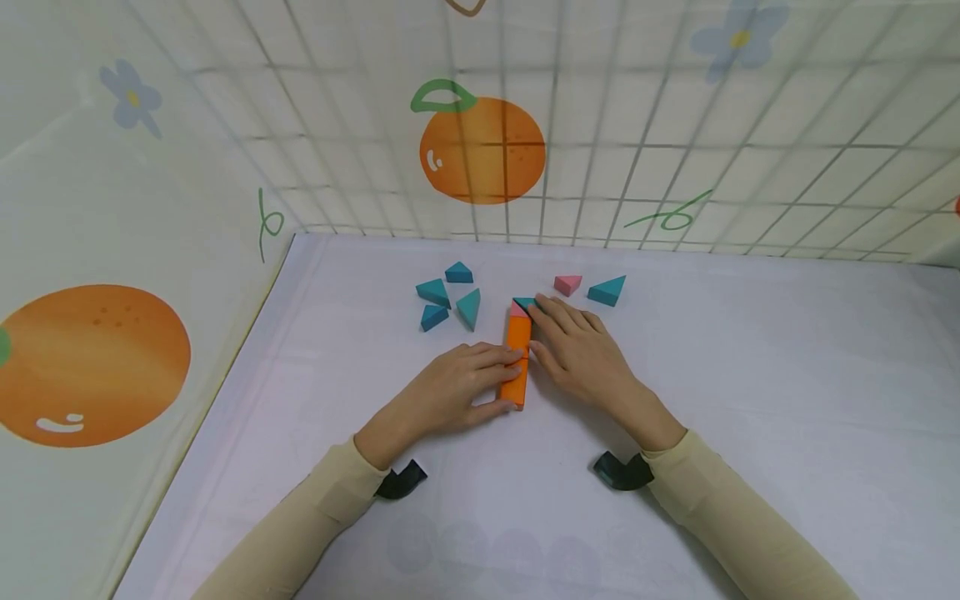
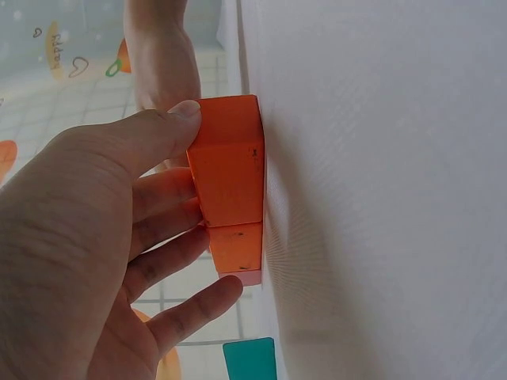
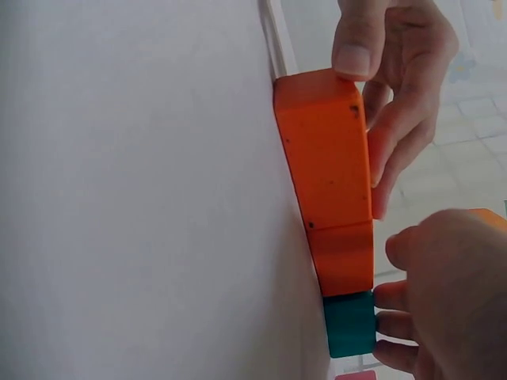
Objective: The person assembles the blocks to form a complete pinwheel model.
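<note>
Two orange blocks [image 1: 517,333] lie end to end in a line. At their far end sit a pink triangular block [image 1: 517,310] and a teal triangular block [image 1: 523,302], side by side. My left hand [image 1: 457,385] rests at the near orange block [image 2: 230,182], its thumb touching the near end and its fairly straight fingers along the top. My right hand [image 1: 585,350] touches the teal triangular block [image 3: 350,324] with extended fingertips. Its thumb is beside the orange blocks, and whether it touches them I cannot tell.
Several loose teal and blue triangular blocks [image 1: 468,309] lie left of the row. Back right are a pink triangular block [image 1: 567,284] and a teal one [image 1: 608,291]. A patterned curtain [image 1: 600,125] stands behind the white table [image 1: 750,375]. Black curved pieces [image 1: 622,472] sit by both wrists.
</note>
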`<state>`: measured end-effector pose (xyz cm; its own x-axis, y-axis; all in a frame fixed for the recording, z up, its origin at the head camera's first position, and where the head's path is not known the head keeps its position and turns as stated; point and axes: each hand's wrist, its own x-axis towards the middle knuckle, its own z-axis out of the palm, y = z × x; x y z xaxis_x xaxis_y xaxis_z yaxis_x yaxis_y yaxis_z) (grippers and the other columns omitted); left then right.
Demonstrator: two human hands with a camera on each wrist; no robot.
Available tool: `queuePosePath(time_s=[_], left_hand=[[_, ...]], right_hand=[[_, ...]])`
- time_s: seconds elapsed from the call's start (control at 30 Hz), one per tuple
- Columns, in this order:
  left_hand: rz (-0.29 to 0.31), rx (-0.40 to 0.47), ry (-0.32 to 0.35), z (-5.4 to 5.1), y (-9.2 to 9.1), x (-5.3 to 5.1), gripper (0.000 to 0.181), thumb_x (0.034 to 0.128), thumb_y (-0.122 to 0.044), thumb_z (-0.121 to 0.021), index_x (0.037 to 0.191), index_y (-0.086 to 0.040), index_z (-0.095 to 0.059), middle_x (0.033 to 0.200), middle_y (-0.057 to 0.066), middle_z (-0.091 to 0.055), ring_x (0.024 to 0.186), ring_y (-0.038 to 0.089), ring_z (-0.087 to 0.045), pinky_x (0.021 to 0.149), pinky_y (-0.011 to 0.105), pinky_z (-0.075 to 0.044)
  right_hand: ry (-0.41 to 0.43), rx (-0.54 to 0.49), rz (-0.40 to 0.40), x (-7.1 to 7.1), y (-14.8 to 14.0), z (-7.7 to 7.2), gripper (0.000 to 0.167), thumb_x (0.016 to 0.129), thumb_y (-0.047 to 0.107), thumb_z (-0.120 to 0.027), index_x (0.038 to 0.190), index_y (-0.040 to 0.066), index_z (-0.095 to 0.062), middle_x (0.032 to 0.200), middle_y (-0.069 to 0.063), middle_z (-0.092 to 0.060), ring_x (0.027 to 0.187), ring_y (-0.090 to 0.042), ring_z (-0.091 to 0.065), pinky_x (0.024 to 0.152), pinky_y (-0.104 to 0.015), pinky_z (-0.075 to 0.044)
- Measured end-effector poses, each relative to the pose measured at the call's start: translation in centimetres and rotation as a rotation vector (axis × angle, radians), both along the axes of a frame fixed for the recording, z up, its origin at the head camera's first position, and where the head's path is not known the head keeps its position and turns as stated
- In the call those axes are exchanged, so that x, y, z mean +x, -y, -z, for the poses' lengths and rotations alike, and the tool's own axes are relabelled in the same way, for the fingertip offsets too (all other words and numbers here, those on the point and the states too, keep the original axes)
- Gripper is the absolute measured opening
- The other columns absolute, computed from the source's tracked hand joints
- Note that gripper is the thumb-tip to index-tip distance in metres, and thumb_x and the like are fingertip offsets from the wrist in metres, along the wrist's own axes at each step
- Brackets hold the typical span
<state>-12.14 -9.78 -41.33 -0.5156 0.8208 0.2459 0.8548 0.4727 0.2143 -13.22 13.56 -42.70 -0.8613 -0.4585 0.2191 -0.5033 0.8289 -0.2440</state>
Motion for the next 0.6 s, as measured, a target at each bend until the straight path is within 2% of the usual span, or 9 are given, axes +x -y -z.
queuePosePath(time_s=[0.6], left_hand=[[-0.001, 0.019, -0.015, 0.03, -0.04, 0.04, 0.048, 0.0848, -0.038, -0.076, 0.122, -0.009, -0.07, 0.135, 0.002, -0.062, 0.123, 0.02, -0.057, 0.104, 0.034, -0.047]], right_hand=[[0.023, -0.007, -0.003, -0.35, 0.03, 0.32, 0.056, 0.103, 0.036, -0.045, 0.149, 0.005, -0.039, 0.156, -0.011, -0.037, 0.144, -0.03, -0.033, 0.116, -0.05, -0.031]])
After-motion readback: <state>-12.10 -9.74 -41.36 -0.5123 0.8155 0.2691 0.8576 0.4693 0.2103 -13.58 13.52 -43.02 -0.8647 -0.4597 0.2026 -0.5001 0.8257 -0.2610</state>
